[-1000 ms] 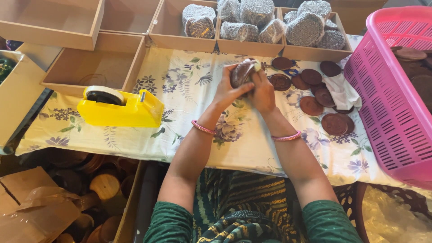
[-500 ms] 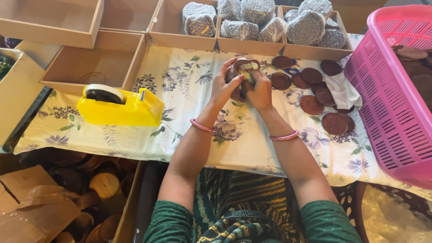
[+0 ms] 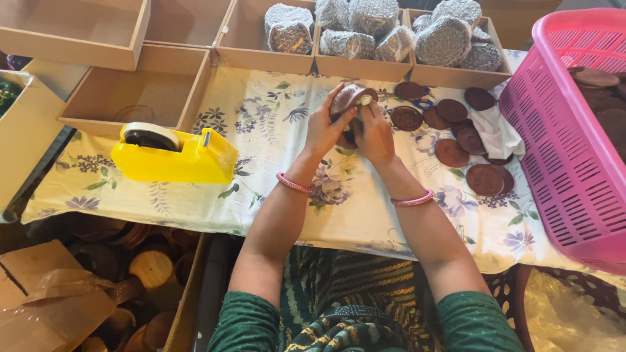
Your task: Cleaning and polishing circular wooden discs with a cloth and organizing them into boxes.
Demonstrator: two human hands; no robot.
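Fingers [image 3: 339, 114] of both hands wrap the brown disc [image 3: 351, 98] between them.

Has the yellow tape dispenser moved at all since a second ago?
No. The yellow tape dispenser sits just below the empty cardboard tray, as before.

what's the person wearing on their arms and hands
Both hands are bare, no gloves or rings visible. The left hand has a pink bangle at the wrist; the right hand has a matching one. Short dark green sleeves cover the upper arms.
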